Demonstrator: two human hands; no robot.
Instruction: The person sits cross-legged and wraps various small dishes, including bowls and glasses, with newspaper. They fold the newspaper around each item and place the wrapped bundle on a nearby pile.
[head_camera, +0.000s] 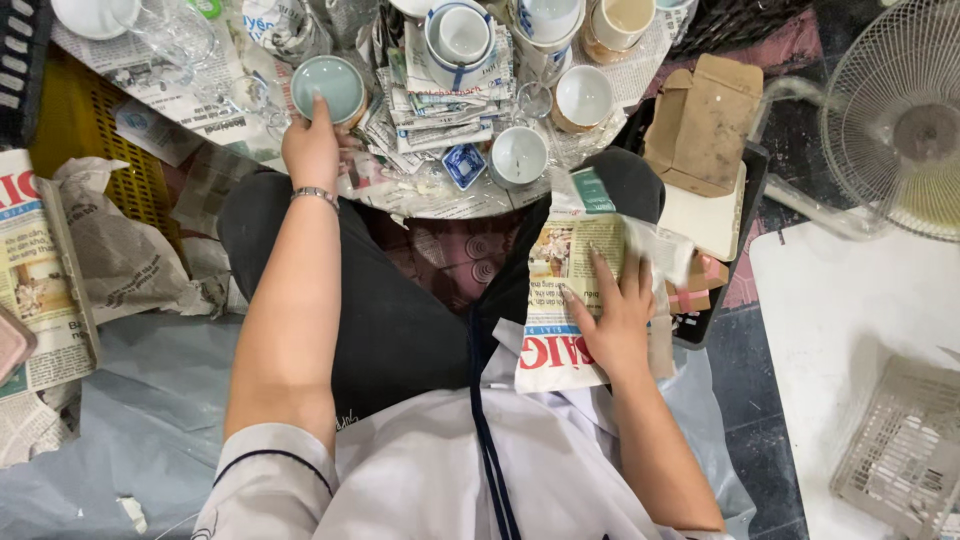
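Note:
I sit cross-legged on the floor. My left hand (312, 150) reaches forward and grips the rim of a pale green cup (329, 86) standing on newspaper. On my right knee lies a sheet of newspaper (560, 300), and my right hand (618, 315) rests flat on it with the fingers spread. A metal bracelet (315, 194) circles my left wrist.
Several white cups (519, 155) and bowls (584, 96) stand on spread newspaper ahead, beside a stack of folded newspaper (445, 105) and clear glasses (180, 35). A cardboard box (703, 122) lies at right, a fan (905, 110) at far right, a yellow crate (90, 150) at left.

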